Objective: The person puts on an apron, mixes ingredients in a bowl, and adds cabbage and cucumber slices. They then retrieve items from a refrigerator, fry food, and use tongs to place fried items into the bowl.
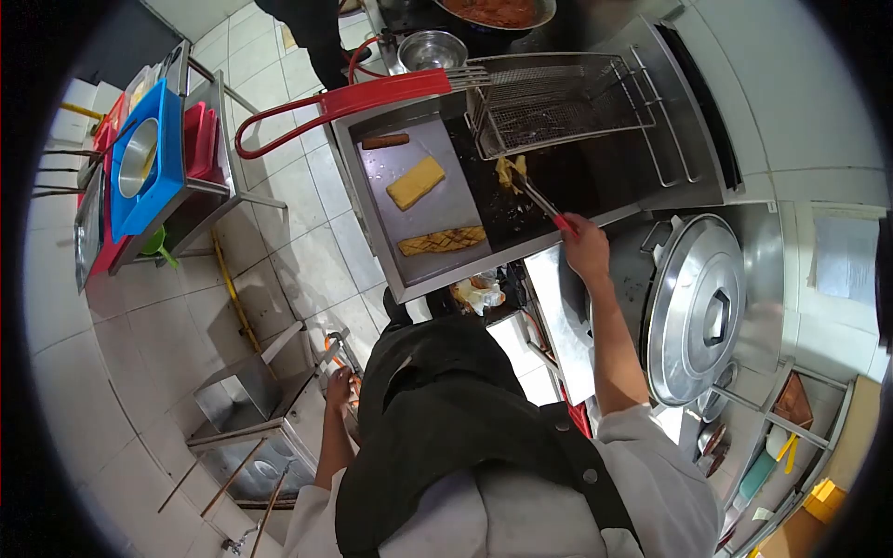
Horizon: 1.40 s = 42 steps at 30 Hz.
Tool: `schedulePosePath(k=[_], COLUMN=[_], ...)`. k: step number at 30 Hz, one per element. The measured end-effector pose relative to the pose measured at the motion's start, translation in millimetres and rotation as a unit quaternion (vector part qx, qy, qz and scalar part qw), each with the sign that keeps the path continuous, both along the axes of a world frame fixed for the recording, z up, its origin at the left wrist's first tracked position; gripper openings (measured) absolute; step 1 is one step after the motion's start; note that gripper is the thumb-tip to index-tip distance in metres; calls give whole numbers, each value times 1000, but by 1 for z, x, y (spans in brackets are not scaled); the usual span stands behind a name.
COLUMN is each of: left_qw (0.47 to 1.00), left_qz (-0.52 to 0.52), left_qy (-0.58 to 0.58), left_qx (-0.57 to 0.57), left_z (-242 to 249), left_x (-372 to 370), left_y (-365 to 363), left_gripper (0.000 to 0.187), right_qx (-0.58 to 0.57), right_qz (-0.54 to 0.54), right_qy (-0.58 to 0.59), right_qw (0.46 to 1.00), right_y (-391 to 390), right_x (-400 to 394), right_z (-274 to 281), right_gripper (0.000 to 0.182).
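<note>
My right hand (584, 246) grips red-handled tongs (539, 200) that reach into the dark oil of the fryer (558, 177) and pinch a yellow piece of food (510, 170). A wire fry basket (558, 98) with a long red handle (372, 96) rests across the fryer's far side. On the steel drain tray (372, 205) lie a yellow block (415, 181), a scored golden piece (443, 241) and a small brown sausage (385, 141). My left hand (339, 389) hangs low by my side, near something orange; whether it holds it I cannot tell.
A large steel pot with a lid (698, 307) stands to the right of the fryer. A metal bowl (432, 48) and a pan of red sauce (493, 11) sit beyond it. A rack (214, 186) with blue and red trays stands at left. Another person's dark legs (316, 33) show at top.
</note>
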<state>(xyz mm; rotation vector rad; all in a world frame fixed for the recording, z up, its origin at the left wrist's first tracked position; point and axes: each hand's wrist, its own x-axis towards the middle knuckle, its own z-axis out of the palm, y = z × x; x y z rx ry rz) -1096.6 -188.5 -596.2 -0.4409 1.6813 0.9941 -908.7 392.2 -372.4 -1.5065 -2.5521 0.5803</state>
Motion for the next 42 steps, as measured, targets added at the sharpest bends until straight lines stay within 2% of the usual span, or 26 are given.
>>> schedulePosePath(k=[2,5,7,9,11,15,17,20,22,24,25,26,27,28,29,30,31,32,33,34,35,37,38,40,41,42], left_qw=[998,997,995,994,995,998,997,998,997,997,997,998,997,998,997,996,991,990,987,979,964,958,957,911,911,916], left_qz=[-15,-30,-24,-13,-23,26,34,15,4,0,6,21,41,15,3,-5,-86,-47,-49,-116,-188,-240,-242,-359,-352,-311], left_qy=[55,77,89,106,91,60,27,-11,-17,-20,-13,6,25,52,69,91,100,126,148,170,187,154,161,199,206,243], left_qx=[-13,5,23,37,18,8,-58,-53,-70,-73,-69,-61,-54,-46,-18,4,-32,29,31,2,-24,-6,0,49,55,73], left_z=[19,26,33,39,44,22,20,18,5,-2,-3,-3,-3,-3,-9,-10,11,-18,0,-7,-18,4,1,-10,-16,-10], left_x=[-17,-43,-49,-47,-43,-13,0,12,11,0,-9,-18,-25,-34,-41,-51,-62,-67,-70,-77,-90,-117,-135,-175,-197,-216], left_y=[25,44,48,49,48,14,4,-12,-21,-25,-19,-14,-8,0,6,9,29,25,46,55,63,90,100,115,121,128], left_gripper=[33,42,47,50,48,35,34,35,36,35,35,35,34,36,37,39,40,40,43,45,47,49,49,49,49,49], right_qx=[38,40,6,17,29,-51,-77,-66,-10,-5,-2,-70,-64,-162,-108,-153,-85,-13,-78,-58,-36,112,120,115,124,103], right_qz=[31,48,54,58,62,38,38,-2,-19,-9,-2,-15,-25,-135,-175,-171,-136,-104,-227,-169,-142,21,18,32,38,51], right_qy=[-51,-90,-165,-162,-161,-121,-114,-83,-145,-74,-38,44,54,106,121,136,140,139,138,234,142,145,150,2,7,-46], right_qw=[998,994,985,985,985,991,990,994,989,997,999,996,996,972,971,964,977,985,961,956,979,983,981,993,992,992], right_y=[12,29,36,43,54,88,89,61,51,53,50,35,41,16,17,18,15,13,7,16,18,56,57,53,54,59], right_x=[-20,-54,-72,-82,-89,-65,-61,-45,-30,14,37,49,83,82,117,133,136,139,115,101,71,36,7,-60,-80,-91], right_z=[-15,-33,-42,-49,-61,-82,-67,-3,19,28,39,74,68,114,106,126,143,159,188,184,205,175,177,187,188,184], right_gripper=[23,21,21,23,25,26,28,33,37,39,35,31,26,25,25,24,23,25,27,28,29,29,29,30,30,33])
